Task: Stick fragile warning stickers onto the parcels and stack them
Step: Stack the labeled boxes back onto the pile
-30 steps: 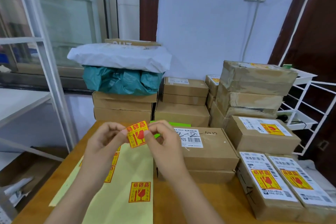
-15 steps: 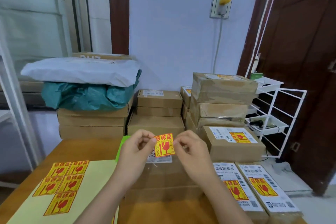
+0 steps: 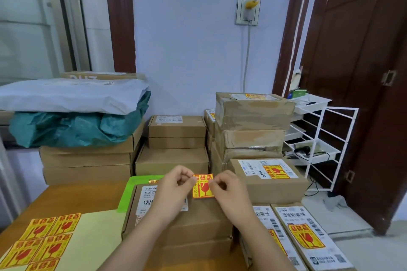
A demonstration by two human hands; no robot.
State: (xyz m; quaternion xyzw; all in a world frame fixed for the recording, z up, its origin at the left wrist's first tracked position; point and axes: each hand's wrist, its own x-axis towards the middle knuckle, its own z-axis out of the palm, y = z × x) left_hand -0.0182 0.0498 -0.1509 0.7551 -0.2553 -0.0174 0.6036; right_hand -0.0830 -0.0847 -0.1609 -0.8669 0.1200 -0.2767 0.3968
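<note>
Yellow-and-red square fragile sticker [image 3: 203, 186] held up between both hands, over the top of the near brown cardboard parcel [image 3: 198, 215]; whether its lower edge touches the cardboard, cannot tell. Left hand [image 3: 174, 187]: thumb and forefinger pinched on the sticker's upper left corner, other fingers curled. Right hand [image 3: 229, 189]: thumb and forefinger pinched on the upper right edge, other fingers curled likewise.

The near parcel sits on a second brown box, at the middle of the wooden table's [image 3: 72, 198] front half, and carries a white printed label [image 3: 149, 196] (partly hidden by the left hand). A green flat packet [image 3: 132, 193] pokes out from under its left far corner.

Pale yellow backing sheet [image 3: 94, 237] lies along the table's front left edge, with five fragile stickers [image 3: 44, 242] still on it at its left end.

Right front corner: two long brown parcels [image 3: 308, 240] side by side, each with a white shipping label and a fragile sticker. Behind them, a brown labelled box [image 3: 271, 180], also stickered, in front of a taller pile of taped boxes [image 3: 253, 125].

Far edge, against the wall: stacked plain cartons [image 3: 176, 143]; to their left more cartons topped by a teal plastic bag [image 3: 72, 127] and a white mailer bag [image 3: 70, 94].

White wire rack [image 3: 319, 138] stands off the table's right side.
</note>
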